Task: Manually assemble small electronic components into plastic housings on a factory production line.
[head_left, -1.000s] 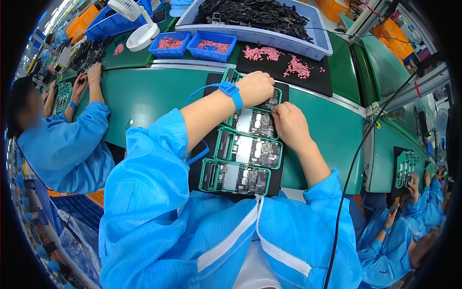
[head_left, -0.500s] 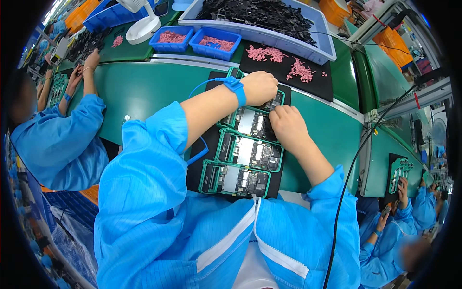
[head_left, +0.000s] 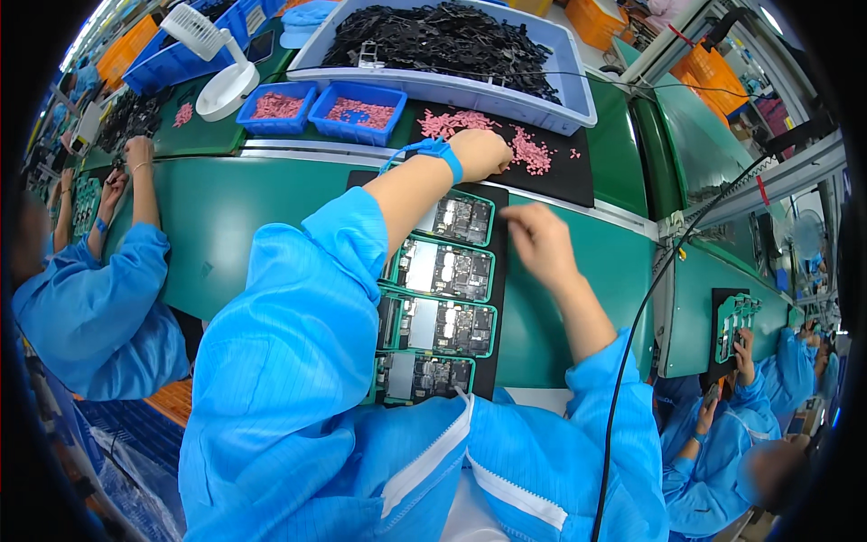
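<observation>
My left hand [head_left: 481, 154], with a blue wrist strap [head_left: 441, 152] behind it, reaches over the loose pink pieces [head_left: 531, 154] on the black mat. Its fingers are curled downward, and whatever is in them is hidden. Just right of the topmost visible circuit board [head_left: 462, 219], my right hand [head_left: 542, 242] hovers with fingers bent and pinched together; nothing nameable shows in it. Several phone-like boards in green frames [head_left: 495, 275] lie in a column on a dark mat toward my body. My left sleeve covers some of their left ends.
Two blue trays of pink pieces [head_left: 316, 116] stand beyond the metal rail. Behind is a large bin [head_left: 580, 113] of black parts, with a white fan [head_left: 226, 90] to its left. A black cable [head_left: 643, 348] hangs at right. Co-workers sit on both sides.
My left hand has left the boards and moved away from me to the pink pieces. My right hand has come off the boards to their right side. The whole view has shifted.
</observation>
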Available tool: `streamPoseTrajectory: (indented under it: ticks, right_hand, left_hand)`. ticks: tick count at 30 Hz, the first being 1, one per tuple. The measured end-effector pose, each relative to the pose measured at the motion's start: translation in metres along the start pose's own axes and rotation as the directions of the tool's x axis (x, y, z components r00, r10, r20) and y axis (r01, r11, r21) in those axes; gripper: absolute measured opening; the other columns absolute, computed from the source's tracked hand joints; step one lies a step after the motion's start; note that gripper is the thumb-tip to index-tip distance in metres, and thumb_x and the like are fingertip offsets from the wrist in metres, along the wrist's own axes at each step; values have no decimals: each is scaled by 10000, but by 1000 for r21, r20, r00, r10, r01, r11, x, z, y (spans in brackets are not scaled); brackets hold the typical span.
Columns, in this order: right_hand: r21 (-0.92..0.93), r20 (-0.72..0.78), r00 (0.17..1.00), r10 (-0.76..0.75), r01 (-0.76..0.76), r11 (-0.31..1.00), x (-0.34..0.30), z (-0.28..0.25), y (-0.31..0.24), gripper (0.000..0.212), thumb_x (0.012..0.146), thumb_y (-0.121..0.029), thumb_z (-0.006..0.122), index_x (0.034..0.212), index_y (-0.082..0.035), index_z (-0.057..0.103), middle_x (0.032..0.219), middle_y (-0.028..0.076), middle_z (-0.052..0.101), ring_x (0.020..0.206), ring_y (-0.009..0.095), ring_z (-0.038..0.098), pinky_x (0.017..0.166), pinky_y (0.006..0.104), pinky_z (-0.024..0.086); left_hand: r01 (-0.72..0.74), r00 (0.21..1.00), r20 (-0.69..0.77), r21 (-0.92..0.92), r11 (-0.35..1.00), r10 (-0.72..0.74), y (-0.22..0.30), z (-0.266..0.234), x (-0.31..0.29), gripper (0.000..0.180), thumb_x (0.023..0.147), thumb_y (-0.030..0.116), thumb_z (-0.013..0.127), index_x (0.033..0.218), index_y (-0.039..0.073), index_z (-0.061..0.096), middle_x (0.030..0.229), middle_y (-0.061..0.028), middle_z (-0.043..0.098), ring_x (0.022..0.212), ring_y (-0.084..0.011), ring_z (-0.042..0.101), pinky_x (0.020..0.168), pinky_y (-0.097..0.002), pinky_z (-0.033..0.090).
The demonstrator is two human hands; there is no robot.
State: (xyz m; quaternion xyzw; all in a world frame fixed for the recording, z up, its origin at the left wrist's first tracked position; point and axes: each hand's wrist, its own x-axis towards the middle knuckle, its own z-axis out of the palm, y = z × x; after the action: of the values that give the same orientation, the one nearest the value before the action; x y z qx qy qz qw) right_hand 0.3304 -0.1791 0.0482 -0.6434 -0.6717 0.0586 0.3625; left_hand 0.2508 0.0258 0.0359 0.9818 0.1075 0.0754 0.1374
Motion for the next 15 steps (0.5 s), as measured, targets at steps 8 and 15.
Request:
streamPoseTrajectory:
  ticks: [8,15]
  right_hand:
    - [-109,-77,972,220,-228,968,65,9,87,86,778,-80,629,848,-31,643,801,151,647,775,330,633,707,415,508]
    - [-357,31,945,324,-293,887,90,22,90,111,752,-106,635,825,-25,652,845,189,654,844,357,636,744,446,512]
  left_hand:
    - [-137,986,-76,160,978,150,0,7,23,91,807,156,621,844,84,664,908,-97,644,846,-301,642,729,-416,511]
    - [-2,999,-32,140,990,6,1,4,28,150,806,186,608,801,48,668,851,-141,657,813,-331,645,719,-435,520]
